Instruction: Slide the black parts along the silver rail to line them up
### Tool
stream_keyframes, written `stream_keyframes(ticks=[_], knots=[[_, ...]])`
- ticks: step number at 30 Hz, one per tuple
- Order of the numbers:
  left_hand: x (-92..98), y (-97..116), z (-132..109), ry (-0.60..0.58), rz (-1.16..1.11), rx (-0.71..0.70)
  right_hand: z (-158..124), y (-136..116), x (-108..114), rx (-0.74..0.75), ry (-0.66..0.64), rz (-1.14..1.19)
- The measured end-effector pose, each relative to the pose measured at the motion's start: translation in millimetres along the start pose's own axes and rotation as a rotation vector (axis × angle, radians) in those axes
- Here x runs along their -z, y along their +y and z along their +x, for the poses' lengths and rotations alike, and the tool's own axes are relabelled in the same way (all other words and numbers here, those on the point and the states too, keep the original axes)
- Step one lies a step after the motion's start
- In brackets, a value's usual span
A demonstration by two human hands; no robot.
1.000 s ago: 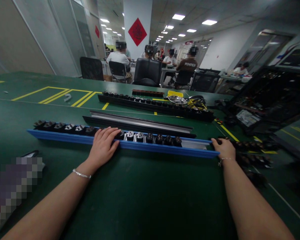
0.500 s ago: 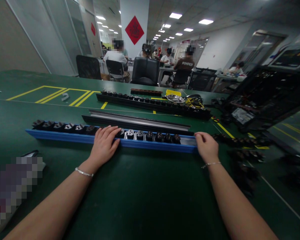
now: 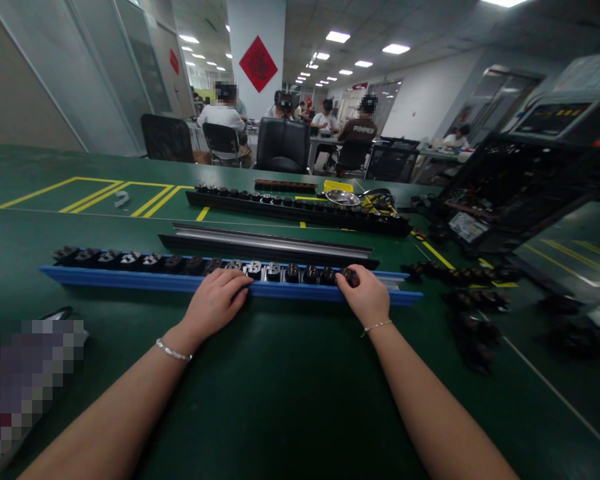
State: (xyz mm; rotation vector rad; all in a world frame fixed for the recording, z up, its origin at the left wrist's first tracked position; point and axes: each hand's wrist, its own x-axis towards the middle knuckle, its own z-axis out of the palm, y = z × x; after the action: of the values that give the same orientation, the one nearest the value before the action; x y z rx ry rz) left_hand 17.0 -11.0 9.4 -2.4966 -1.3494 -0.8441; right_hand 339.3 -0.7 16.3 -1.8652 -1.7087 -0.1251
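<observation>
A long blue channel rail (image 3: 130,280) lies across the table in front of me, holding a row of black socket modules (image 3: 311,274), several with shiny faces. Over the rail's near wall, around its middle, my left hand (image 3: 217,299) is closed, fingers on top and thumb at the front; it hides part of the row. My right hand (image 3: 367,293) has its thumb and fingers round the rightmost black socket module (image 3: 349,275). To the right of that hand the rail's bare inside and its right end show.
Behind the blue rail lies a black-and-silver channel (image 3: 270,241). Farther back stands a black rail full of modules (image 3: 280,205), with a metal dish (image 3: 343,198) and a yellow tray (image 3: 338,187). Loose dark parts (image 3: 473,300) and an opened machine casing (image 3: 500,187) are at right; people sit beyond.
My right hand has moved left from the rail's right end to the last socket module. My left hand has stayed on the rail, slightly farther right along the row. The view has shifted a little.
</observation>
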Motion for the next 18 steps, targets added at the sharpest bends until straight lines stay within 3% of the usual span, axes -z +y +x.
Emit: stream_keyframes(ticks=[7,18], knots=[[-4.3,-7.4,-0.2,0.007,0.001,-0.007,-0.5,3.8,-3.3,0.006,0.067,0.0],[-9.1,-9.8,1.6,0.032,0.064,0.06,6.5,-3.8,-7.9,-0.001,0.065,0.057]])
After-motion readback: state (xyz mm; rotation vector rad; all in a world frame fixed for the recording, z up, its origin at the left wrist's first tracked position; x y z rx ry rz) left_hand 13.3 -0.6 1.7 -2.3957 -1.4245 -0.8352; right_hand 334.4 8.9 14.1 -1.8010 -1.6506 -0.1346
